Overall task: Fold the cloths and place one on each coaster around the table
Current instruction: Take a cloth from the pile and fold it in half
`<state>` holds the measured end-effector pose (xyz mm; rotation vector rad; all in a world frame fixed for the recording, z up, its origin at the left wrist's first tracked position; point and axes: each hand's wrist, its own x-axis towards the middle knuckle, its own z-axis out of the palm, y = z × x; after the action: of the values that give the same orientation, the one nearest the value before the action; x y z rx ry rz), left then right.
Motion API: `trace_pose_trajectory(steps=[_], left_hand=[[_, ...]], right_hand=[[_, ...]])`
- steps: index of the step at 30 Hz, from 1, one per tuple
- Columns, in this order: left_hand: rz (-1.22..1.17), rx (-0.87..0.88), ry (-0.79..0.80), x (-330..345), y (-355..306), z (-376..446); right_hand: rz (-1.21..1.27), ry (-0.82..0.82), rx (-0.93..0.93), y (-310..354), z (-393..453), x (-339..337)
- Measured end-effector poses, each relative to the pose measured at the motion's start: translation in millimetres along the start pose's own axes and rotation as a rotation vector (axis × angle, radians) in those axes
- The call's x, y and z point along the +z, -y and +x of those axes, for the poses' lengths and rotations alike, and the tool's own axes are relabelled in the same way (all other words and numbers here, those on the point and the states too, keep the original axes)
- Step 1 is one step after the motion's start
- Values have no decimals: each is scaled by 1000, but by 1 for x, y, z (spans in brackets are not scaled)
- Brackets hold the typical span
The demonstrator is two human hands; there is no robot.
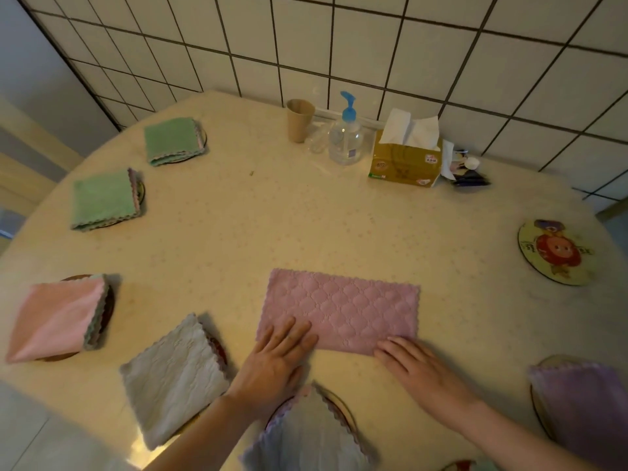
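Observation:
A pink quilted cloth [343, 309] lies folded into a long rectangle on the table's near middle. My left hand [277, 362] presses flat on its near left corner. My right hand [416, 367] rests with straight fingers at its near right edge. Folded cloths sit on coasters around the rim: two green ones [173, 140] [103, 199], a pink one [57, 317], a white one [175, 379], a grey-blue one [307, 436] and a lilac one [584, 402]. One round picture coaster [557, 252] at the right lies bare.
At the back by the tiled wall stand a brown paper cup [299, 120], a pump bottle [346, 134], a tissue box [406, 159] and small packets [467, 171]. The round cream table [272, 215] has its edge close on the left and right.

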<state>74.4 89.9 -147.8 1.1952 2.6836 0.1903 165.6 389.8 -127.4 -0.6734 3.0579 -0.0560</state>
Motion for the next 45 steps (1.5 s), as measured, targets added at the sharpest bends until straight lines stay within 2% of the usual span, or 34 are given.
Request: trace_pose_trajectory(steps=[9,12,14,16,19,22,25,28,32,35,39,42,45], left_hand=[[80,-248,-31,-2,5,-23],[101,-381,50,-9,-3,-25],[48,-456,66,-15,-17,-17],[1,-432,22,-26,-43,-7],[-107,-282,-65,-29,-95,10],[-155,-222,-14,-16,-136,22],[-177,-249,42,0,-159,24],[-177,-196,45,9,-166,14],[-44,-130,32,11,-167,-3],[-48,-142,43,8,-169,-7],[-82,-215,109,0,-164,-3],[-243,-232,125,-9,-155,3],[-363,-429,170,-33,-143,15]], right_hand=[[-72,36,-86,-7,8,2],[-75,87,-123,-9,11,-7],[-88,29,-129,-12,15,-8],[-54,-17,-118,-12,20,-16],[53,-54,-80,-6,12,-28],[222,-34,-44,13,-8,-32],[395,-30,-147,30,-38,-46],[352,-78,-302,14,-48,-55],[218,37,-289,-42,-43,-28],[103,171,-403,-61,-41,-19],[127,294,-434,-68,-35,-13],[134,240,-431,-73,-29,-10],[333,172,-340,-73,-16,-13]])
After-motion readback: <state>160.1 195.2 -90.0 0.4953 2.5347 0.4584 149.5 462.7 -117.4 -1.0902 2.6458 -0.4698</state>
